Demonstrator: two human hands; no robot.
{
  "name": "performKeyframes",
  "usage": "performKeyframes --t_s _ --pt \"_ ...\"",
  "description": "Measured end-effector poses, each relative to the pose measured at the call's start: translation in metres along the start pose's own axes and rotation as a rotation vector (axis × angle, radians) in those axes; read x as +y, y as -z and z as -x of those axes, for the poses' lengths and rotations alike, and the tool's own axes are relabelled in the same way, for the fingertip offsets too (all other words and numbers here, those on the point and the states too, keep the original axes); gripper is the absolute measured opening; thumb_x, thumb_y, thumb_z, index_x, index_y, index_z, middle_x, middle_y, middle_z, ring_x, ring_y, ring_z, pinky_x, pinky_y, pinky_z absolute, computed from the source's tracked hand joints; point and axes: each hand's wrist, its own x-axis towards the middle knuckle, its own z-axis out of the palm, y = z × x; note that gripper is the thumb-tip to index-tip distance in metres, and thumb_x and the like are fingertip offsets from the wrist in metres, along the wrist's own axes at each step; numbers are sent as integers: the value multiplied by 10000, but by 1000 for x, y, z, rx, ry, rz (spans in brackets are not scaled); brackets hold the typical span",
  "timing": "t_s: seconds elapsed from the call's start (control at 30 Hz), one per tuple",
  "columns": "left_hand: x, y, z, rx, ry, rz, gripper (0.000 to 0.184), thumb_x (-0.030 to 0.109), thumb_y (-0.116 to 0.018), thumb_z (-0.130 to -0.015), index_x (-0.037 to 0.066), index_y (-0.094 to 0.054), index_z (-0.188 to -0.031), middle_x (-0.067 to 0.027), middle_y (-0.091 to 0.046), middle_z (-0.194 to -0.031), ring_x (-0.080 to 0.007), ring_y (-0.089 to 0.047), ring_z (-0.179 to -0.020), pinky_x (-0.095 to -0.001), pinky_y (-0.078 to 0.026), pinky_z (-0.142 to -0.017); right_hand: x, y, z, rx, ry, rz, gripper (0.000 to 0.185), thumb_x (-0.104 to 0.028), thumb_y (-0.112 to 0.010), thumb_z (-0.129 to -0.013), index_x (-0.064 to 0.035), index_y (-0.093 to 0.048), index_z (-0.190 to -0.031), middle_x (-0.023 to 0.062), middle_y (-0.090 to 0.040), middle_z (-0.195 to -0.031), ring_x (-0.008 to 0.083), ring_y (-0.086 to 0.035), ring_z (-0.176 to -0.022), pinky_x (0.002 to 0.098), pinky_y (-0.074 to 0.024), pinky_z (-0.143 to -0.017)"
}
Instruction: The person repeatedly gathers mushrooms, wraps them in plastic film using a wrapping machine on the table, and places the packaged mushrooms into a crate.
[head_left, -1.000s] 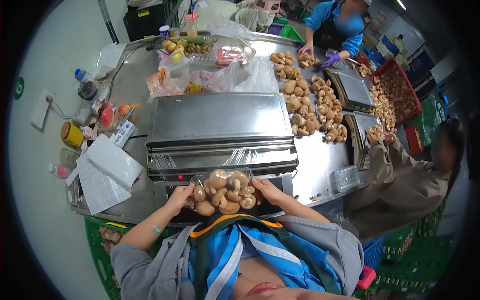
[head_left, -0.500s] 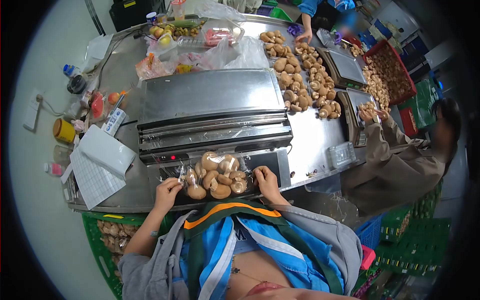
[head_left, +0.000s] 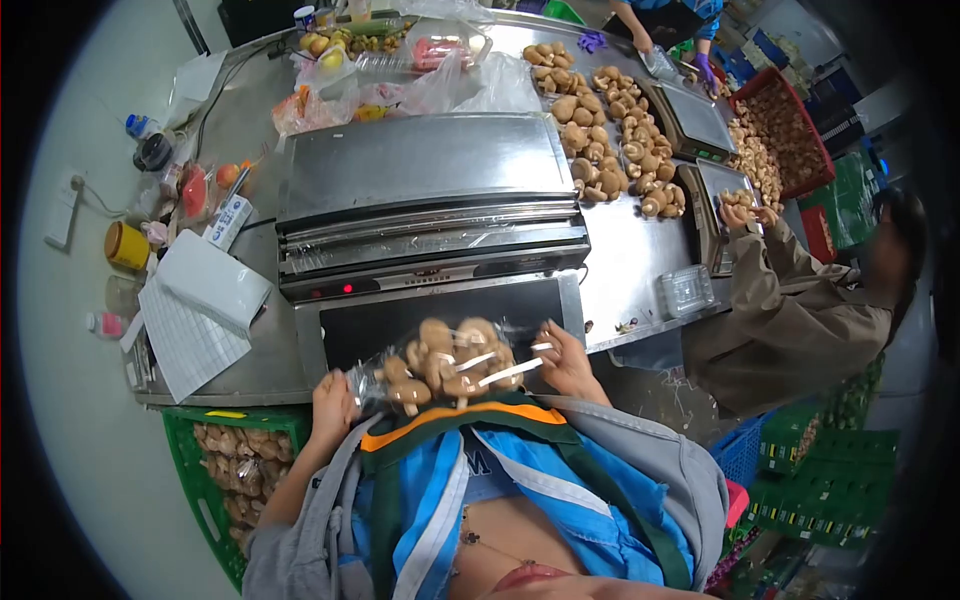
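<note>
A pack of brown mushrooms [head_left: 440, 365] in clear plastic film is between my two hands, close to my apron [head_left: 390, 430]. My left hand [head_left: 336, 405] is closed on the gathered film at the pack's left end. On the other side, my right hand [head_left: 566, 365] grips the film at the right end. The pack is slightly blurred and white glare streaks cross it. Behind it lies the black plate [head_left: 365, 335] of the film-wrapping machine [head_left: 420, 170], whose red light is on.
Rows of mushroom packs [head_left: 645, 145] stand right of the machine, near weighing scales [head_left: 700, 130]. One co-worker [head_left: 810, 285] handles mushrooms at a scale; another [head_left: 668, 20] stands at the far side. A green crate [head_left: 205, 500] of packed mushrooms is below left. Papers [head_left: 195, 340] lie left.
Both my hands have drawn the pack off the plate toward my body, tilting it, and my right hand has moved right. The far co-worker's hand has left the mushroom rows.
</note>
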Motion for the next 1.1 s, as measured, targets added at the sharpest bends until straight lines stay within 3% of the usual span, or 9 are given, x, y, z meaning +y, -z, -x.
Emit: performKeyframes --t_s 0.13,0.17,0.3,0.67,0.8,0.9,1.03,1.07,1.1 --pt "-89 76 6 -161 206 -174 312 227 -414 -940 49 -514 -704 -10 -454 -501 -114 -430 -399 -273 -339 -364 25 53 15 287 -171 279 205 -203 -454 -920 -116 -435 -735 -52 -258 -519 56 -211 -402 219 -137 -344" --pt "-133 92 -22 -194 -66 -439 247 195 -451 -915 45 -532 -736 -20 -483 -559 -123 -466 -466 -281 -379 -417 32 71 0 119 -266 266 178 -202 -445 -920 -95 -466 -780 -29 -335 -540 76 -301 -429 227 -215 -356" --pt "-130 9 -48 -185 38 -153 112 151 -494 -871 48 -538 -879 -86 -548 -885 -140 -499 -733 -275 -423 -633 62 52 -22 -284 -410 562 180 -215 -432 -921 -60 -505 -866 17 -449 -642 121 -428 -539 256 -325 -450" --pt "-23 -162 40 -690 -289 437 217 237 -547 -841 61 -522 -967 -116 -531 -1040 -191 -504 -836 -309 -429 -716 65 -36 26 -941 212 2007 299 -264 -416 -920 -8 -535 -1019 102 -581 -935 215 -567 -842 334 -441 -748" --pt "-52 -164 55 -675 -249 507 292 235 -519 -859 63 -467 -1090 -104 -520 -1094 -190 -509 -896 -313 -431 -770 -17 -80 54 -873 59 1500 397 -354 -464 -885 -32 -532 -1109 124 -594 -1030 274 -581 -973 356 -453 -813" --pt "-84 -164 64 -589 -224 596 360 233 -499 -873 65 -426 -1182 -95 -512 -1135 -188 -513 -940 -316 -433 -811 6 -109 70 -1082 -192 2012 693 -310 -749 -681 -10 -440 -1223 101 -589 -1054 210 -563 -985 321 -448 -830" --pt "-117 -150 64 -435 -588 975 457 231 -471 -891 67 -371 -1305 -82 -501 -1189 -187 -519 -1000 -320 -435 -865 39 -62 -6 -927 -325 1505 661 -213 -772 -655 14 -449 -1186 102 -576 -1051 207 -560 -978 325 -467 -810" --pt "-100 -99 84 -99 -249 582 481 291 -445 -918 79 -336 -1335 -61 -498 -1182 -187 -514 -998 -331 -422 -887 47 -54 -12 -811 -247 1426 610 -167 -747 -669 24 -451 -1167 97 -567 -1037 199 -564 -943 323 -463 -825" --pt "-87 -83 98 -123 -208 844 518 375 -391 -939 83 -299 -1357 -47 -511 -1099 -157 -510 -972 -355 -412 -881 72 -65 -5 -785 -166 1374 611 -155 -737 -675 20 -439 -1180 106 -546 -1071 206 -548 -973 328 -447 -849"
